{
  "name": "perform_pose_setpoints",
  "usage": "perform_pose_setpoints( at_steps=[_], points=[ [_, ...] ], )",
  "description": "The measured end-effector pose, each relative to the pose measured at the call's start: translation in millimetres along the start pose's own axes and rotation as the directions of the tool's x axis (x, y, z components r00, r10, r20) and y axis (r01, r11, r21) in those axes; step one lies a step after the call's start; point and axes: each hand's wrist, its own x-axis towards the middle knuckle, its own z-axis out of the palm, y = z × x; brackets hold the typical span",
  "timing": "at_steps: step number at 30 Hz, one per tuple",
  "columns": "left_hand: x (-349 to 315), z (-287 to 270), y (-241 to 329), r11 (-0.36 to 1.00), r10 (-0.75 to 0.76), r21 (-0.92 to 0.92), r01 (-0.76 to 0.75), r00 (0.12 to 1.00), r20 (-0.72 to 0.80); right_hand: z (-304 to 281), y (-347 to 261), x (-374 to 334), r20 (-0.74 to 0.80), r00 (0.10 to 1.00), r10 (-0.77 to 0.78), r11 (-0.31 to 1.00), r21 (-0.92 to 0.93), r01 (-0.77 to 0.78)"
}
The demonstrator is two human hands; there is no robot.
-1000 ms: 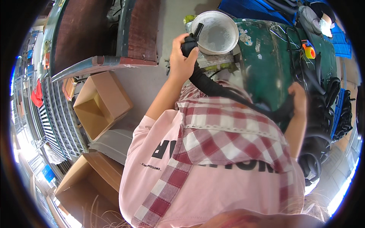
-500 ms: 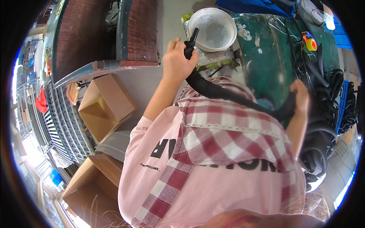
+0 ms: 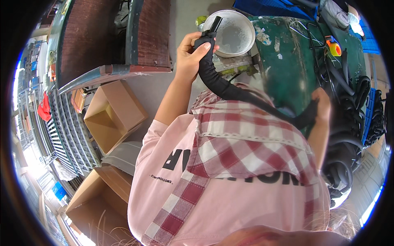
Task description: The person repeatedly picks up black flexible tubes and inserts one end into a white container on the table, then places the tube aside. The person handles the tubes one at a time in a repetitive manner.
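A long, curved black tube with a dull, sleeve-like covering (image 3: 240,93) stretches across my front from one hand to the other. Its far end is a smooth, glossy black tip (image 3: 216,23), which overlaps the rim of a white basin (image 3: 249,45) holding cloudy, bubbly liquid. My left hand (image 3: 193,55) is closed round the tube just below that tip, thumb lying along it. At the other end, beside the green work surface (image 3: 283,61), my right hand (image 3: 323,104) is closed on the tube; its fingers are partly hidden.
Many black tubes (image 3: 342,160) hang and lie in a heap to the right, near bent metal frames (image 3: 314,39) and an orange-yellow tape roll (image 3: 335,49). Open cardboard boxes (image 3: 123,110) stand at the left, below a dark reddish-brown panelled structure (image 3: 152,37). Blue crates (image 3: 262,7) are at the back.
The left hand has shifted slightly up and its grip has turned, with the thumb now across the tube. The glossy tip has moved up and to the right. The right hand has barely moved.
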Motion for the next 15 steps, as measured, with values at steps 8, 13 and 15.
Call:
perform_pose_setpoints(
  at_steps=[8,13,15],
  points=[
    [-12.6,-17.4,-3.2,0.877,-0.155,0.458,0.147,0.988,-0.019,4.6,-14.9,-2.6,-0.028,1.0,-0.013,0.998,-0.062,0.011],
    [-7.8,-24.6,-7.6,0.631,0.133,0.758,-0.167,0.985,0.107,1.2,-17.1,-3.0,-0.006,1.0,0.0,0.997,-0.072,0.0],
    [-4.2,-11.2,-3.2,0.376,0.259,0.868,-0.326,0.936,0.24,1.5,-16.0,-6.2,-0.024,0.999,-0.026,0.994,-0.105,0.023]
  ],
)
